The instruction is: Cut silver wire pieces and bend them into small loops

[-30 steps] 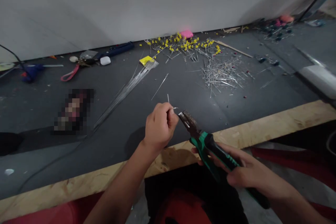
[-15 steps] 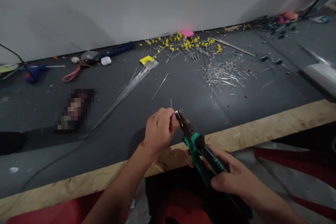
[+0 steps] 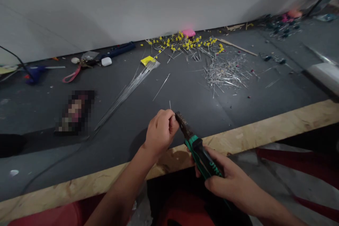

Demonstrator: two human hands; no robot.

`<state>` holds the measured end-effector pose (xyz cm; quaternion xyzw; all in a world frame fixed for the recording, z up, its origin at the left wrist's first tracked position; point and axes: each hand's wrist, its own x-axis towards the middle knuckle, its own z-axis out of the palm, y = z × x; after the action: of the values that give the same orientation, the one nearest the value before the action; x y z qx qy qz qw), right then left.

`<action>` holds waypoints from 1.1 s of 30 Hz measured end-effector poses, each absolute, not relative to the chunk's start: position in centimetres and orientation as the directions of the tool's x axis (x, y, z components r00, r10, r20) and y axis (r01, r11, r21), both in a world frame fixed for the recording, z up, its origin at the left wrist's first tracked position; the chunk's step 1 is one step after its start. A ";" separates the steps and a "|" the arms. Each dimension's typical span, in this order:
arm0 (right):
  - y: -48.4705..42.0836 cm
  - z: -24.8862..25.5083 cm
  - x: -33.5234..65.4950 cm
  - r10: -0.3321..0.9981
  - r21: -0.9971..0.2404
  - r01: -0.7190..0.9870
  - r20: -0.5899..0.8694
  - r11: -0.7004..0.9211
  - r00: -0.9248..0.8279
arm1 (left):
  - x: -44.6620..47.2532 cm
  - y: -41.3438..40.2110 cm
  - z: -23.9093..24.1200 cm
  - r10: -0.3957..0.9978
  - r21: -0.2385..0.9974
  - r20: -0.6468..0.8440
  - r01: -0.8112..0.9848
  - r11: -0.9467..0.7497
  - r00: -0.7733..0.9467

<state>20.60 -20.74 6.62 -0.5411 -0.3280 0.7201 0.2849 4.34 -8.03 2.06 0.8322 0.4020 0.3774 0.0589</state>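
My right hand (image 3: 222, 173) is closed around the green and black handles of a pair of pliers (image 3: 194, 143). The pliers' dark jaws meet the fingertips of my left hand (image 3: 162, 127) above the table's front edge. My left fingers are pinched on a thin wire (image 3: 170, 104), whose end sticks up past the knuckles; the rest of it is hidden in the fist. Beyond the hands, one twisted wire piece (image 3: 161, 87) lies alone on the dark tabletop. A bundle of long straight wires (image 3: 124, 95), with a yellow tag (image 3: 148, 60) at its far end, slants to its left.
A heap of short silvery wire pieces (image 3: 225, 72) lies right of centre. Behind it are yellow-tipped wires (image 3: 185, 43), a pink lump (image 3: 188, 33) and a wooden stick (image 3: 237, 46). Keys with a pink strap (image 3: 72, 75), a white case (image 3: 106, 61) and a blue glue gun (image 3: 37, 74) sit at left.
The handles of the pliers have come together and the jaws have closed at my left fingertips. My right hand has shifted slightly left. The wire end now leans a little left.
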 end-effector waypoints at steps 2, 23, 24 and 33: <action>-20.8 6.4 20.3 0.771 -0.786 -0.062 -0.583 -0.615 -0.258 | 4.4 -8.0 1.9 0.714 0.406 0.583 0.623 -0.669 0.387; -19.3 4.9 19.4 0.733 -0.702 -0.234 -0.586 -0.672 -0.346 | 4.1 -8.2 1.0 0.798 0.528 0.492 0.610 -0.591 0.348; -19.3 4.7 19.4 0.731 -0.694 -0.250 -0.588 -0.676 -0.346 | 4.1 -8.2 1.1 0.801 0.533 0.486 0.608 -0.589 0.349; -18.8 4.3 19.3 0.719 -0.648 -0.311 -0.620 -0.695 -0.313 | 4.4 -8.5 2.0 0.851 0.618 0.429 0.589 -0.520 0.302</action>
<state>19.34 -18.80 4.27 -0.4849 -0.2103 0.7825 0.3292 4.43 -8.46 2.04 0.7875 0.4573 0.3742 0.1752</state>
